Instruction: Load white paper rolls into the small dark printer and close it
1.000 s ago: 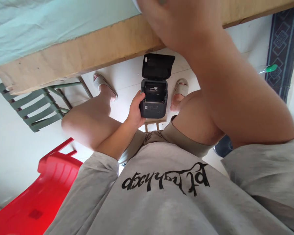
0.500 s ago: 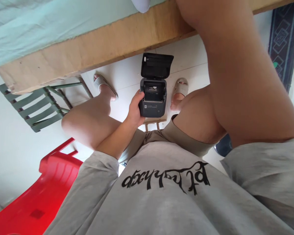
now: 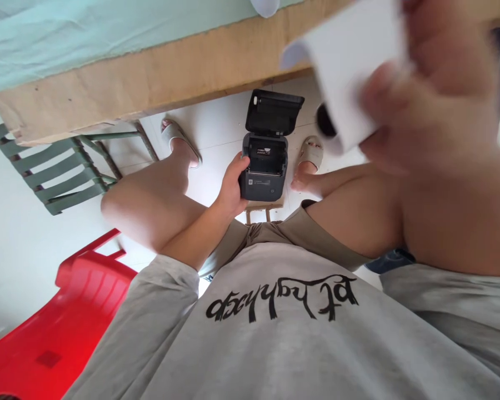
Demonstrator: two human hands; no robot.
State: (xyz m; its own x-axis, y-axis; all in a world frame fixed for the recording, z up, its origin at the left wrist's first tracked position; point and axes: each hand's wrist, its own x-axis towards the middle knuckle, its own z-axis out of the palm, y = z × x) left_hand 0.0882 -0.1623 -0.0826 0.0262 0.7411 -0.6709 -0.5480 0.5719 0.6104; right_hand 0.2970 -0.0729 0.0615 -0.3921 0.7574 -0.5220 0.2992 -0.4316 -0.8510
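My left hand (image 3: 232,186) grips the left side of a small dark label printer (image 3: 263,186), its thumb on the rim. The printer's black lid (image 3: 274,113) stands open, and its inner bay shows bare with a small white sticker inside. At the upper right, close to the camera, my right hand (image 3: 420,105) is closed on a white paper roll (image 3: 354,61). A loose end of paper curls off to the left, and the dark core opening shows at the lower left. The right fingers are blurred by motion.
A wooden-edged table (image 3: 162,78) with a pale green cover spans the top. A green slatted folding chair (image 3: 62,172) stands at left, above a red plastic chair (image 3: 79,300). My sandalled feet rest on the tiled floor (image 3: 216,133).
My right hand, out of sight beyond the table edge before, has come back toward me with the white paper roll in it. My left hand still holds the opened printer in nearly the same place.
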